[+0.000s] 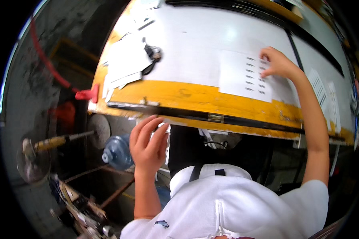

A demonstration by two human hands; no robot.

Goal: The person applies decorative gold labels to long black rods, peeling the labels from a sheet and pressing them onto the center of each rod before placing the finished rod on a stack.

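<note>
A white sheet with two columns of small dark-printed labels lies on the right part of the table. Over its right column is my right hand, thumb and forefinger spread apart, with nothing visible between them. Along the front edge of the table runs a long black strip, which carries a small gold-coloured patch near its middle. Just below the strip's left part, my left hand is raised with its fingers loosely bent and apart. It shows nothing held; its palm side is partly hidden.
White papers and a coiled black cable lie at the table's left. More printed sheets are at the right. Another black rail crosses the back. A blue water bottle and a red-headed hose are off the left side.
</note>
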